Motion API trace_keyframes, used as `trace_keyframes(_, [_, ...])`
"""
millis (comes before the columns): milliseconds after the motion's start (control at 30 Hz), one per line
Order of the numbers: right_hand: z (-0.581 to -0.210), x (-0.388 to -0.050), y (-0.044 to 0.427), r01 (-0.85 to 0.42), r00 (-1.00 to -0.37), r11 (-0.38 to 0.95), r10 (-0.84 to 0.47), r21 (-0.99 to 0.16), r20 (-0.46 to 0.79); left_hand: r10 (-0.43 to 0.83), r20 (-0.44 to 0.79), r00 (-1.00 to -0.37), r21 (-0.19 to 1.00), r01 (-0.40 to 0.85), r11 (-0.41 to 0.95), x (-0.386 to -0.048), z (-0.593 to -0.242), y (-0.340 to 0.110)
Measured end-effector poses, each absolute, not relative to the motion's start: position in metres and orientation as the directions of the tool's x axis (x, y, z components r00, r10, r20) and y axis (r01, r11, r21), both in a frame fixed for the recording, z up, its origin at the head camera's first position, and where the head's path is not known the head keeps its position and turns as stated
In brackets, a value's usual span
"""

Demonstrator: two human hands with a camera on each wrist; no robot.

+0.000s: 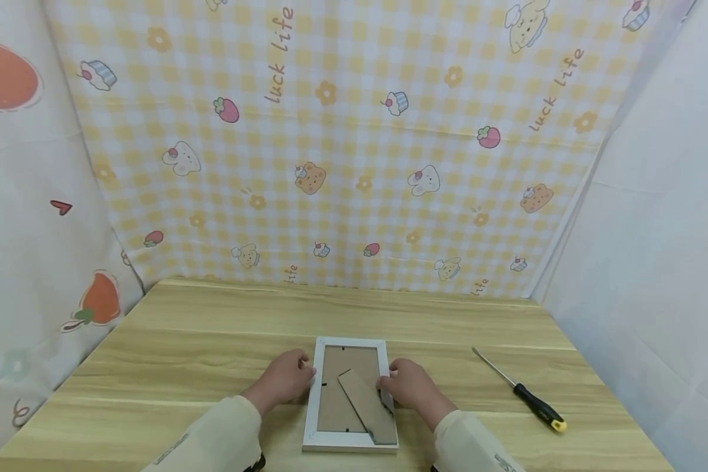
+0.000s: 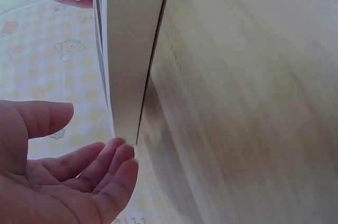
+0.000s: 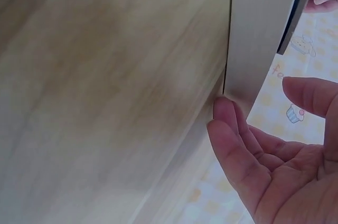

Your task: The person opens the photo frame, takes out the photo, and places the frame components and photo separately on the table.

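A white picture frame (image 1: 314, 406) lies back side up on the wooden table. Its brown backing board (image 1: 334, 410) and slanted easel leg (image 1: 362, 396) face upward. At the frame's left side is my left hand (image 1: 288, 376), thumb spread from loosely bent fingers; in the left wrist view the fingertips (image 2: 127, 152) reach the frame's side edge (image 2: 129, 44). My right hand (image 1: 414, 383) is at the opposite side. In the right wrist view its fingertips (image 3: 224, 109) meet the lower side edge, while the thumb stands apart. Neither hand visibly grips the frame.
A screwdriver (image 1: 531, 400) with a black and yellow handle lies on the table (image 1: 212, 328) to the right. Behind the table hangs a yellow checked cloth (image 1: 354, 144). White cloths (image 1: 655, 262) hang at both sides.
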State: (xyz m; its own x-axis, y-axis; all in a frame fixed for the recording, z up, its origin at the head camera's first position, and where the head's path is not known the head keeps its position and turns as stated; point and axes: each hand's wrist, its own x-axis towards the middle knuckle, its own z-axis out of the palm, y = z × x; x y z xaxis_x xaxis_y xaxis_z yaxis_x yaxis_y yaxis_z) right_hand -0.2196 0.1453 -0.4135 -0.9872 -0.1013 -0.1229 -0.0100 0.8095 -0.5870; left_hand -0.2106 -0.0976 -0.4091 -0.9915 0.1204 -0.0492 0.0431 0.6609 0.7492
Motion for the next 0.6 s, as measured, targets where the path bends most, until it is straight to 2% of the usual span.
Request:
trace_keyframes(200, [-0.41,-0.211,0.15,-0.067,-0.989,0.783,-0.136,-0.618,-0.065,0.109,0.025,-0.994,0.741,0.092,0.665,-0.207,-0.408,-0.101])
trace_keyframes(600, [-0.404,-0.199,0.154,-0.199,-0.98,0.776,-0.16,-0.598,0.119,0.136,0.145,-0.98,0.681,0.199,0.705,-0.189,-0.402,-0.107])
